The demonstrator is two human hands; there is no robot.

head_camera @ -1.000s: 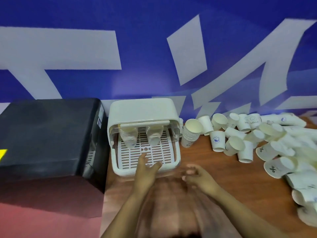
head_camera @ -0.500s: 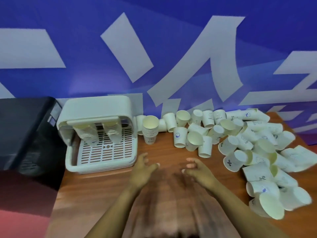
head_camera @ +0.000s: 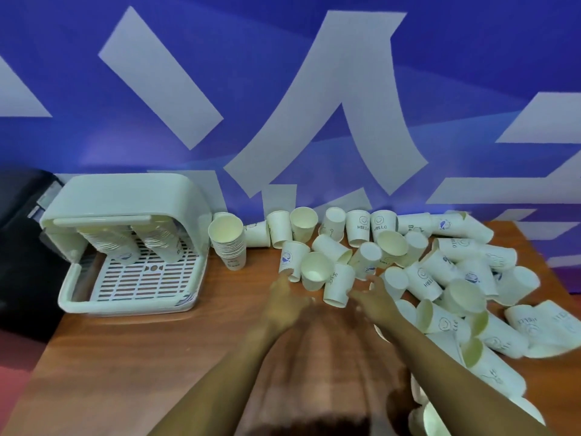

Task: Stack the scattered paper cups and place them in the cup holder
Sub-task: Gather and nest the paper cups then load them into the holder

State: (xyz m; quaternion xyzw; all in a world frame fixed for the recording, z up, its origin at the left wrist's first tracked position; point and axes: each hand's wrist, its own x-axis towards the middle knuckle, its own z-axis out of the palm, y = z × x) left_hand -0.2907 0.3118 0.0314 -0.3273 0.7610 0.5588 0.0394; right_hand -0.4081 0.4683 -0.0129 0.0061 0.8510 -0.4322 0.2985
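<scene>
Several white paper cups point(head_camera: 440, 265) lie scattered over the right half of the wooden table point(head_camera: 141, 357), some upright, some tipped. A stack of nested cups point(head_camera: 229, 243) stands just right of the white cup holder point(head_camera: 125, 240), which holds two hanging stacks of cups over a slotted tray. My left hand point(head_camera: 284, 298) is open, fingertips near a tilted cup point(head_camera: 314, 270). My right hand point(head_camera: 375, 298) is open too, fingers spread beside an upside-down cup point(head_camera: 338, 283). Neither hand holds anything.
A black machine point(head_camera: 22, 247) stands left of the cup holder. A blue wall with white shapes point(head_camera: 283, 105) rises behind the table. Cups reach the table's right edge and front right corner.
The view has swung right, from the cup holder toward the cup pile. Both hands have moved forward from in front of the holder to the nearest loose cups.
</scene>
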